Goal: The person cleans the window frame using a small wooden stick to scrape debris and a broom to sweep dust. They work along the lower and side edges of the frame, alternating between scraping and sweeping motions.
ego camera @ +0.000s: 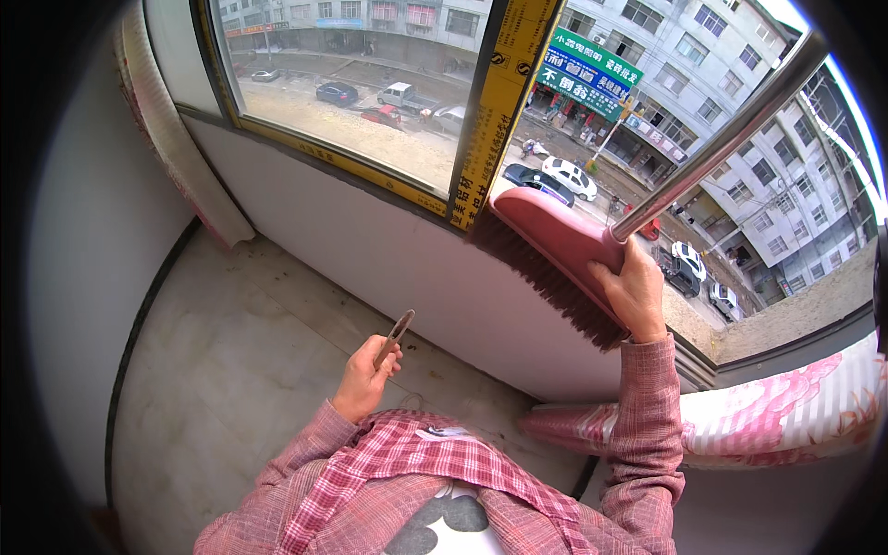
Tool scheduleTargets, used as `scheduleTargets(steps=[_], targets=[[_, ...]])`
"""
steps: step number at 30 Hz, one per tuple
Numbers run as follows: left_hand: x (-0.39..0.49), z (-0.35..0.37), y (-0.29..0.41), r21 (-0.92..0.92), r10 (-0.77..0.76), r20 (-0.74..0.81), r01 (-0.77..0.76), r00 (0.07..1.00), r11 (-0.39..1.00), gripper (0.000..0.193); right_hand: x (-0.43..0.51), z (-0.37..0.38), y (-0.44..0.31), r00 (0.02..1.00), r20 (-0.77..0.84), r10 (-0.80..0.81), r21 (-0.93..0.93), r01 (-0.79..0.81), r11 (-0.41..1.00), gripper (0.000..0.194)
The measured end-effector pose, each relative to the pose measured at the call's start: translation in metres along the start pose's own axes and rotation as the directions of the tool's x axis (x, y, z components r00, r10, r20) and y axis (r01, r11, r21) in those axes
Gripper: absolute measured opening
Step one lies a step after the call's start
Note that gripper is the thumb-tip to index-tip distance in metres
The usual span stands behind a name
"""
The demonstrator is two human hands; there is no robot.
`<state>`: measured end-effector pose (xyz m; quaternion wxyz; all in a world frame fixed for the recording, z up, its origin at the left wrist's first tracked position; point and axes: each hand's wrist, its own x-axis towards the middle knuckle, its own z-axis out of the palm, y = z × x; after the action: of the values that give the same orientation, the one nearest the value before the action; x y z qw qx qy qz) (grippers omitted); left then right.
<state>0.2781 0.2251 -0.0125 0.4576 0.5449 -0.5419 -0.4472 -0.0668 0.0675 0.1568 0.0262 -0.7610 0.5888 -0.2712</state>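
My right hand (638,291) grips a broom by its pinkish-red plastic head (555,225), close to the socket. The broom's shiny metal handle (721,135) slants up to the upper right. Dark brown bristles (548,277) hang down along the inner side of the window, over the white wall. Lower and further left, my left hand (364,374) is closed around a slim tool (397,336) with a slot near its rounded tip. Its exact kind cannot be made out, and the fingers hide its lower end.
Yellow printed film covers the window frame (479,159). The right side of the window is open above a street with cars. Patterned curtains hang at the left (177,132) and right (777,409). Dark specks lie on the tiled floor (229,347) by the wall (361,236).
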Motion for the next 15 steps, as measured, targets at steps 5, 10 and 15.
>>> scheduleTargets(steps=[5,10,15], targets=[[0.018,-0.003,-0.001,-0.068,-0.040,0.050,0.043,0.998,0.997,0.010,-0.002,-0.010,0.008,0.998,0.054,0.027,-0.110,-0.021,0.994,0.047],[0.037,0.000,-0.001,-0.025,0.015,0.107,-0.013,0.994,1.000,0.011,-0.037,-0.063,0.037,0.996,0.066,0.058,-0.263,-0.039,0.964,0.047],[0.041,-0.009,0.000,-0.015,0.038,0.115,-0.036,0.993,0.999,0.015,-0.031,-0.075,0.011,0.994,-0.084,-0.063,-0.010,0.063,0.998,0.042]])
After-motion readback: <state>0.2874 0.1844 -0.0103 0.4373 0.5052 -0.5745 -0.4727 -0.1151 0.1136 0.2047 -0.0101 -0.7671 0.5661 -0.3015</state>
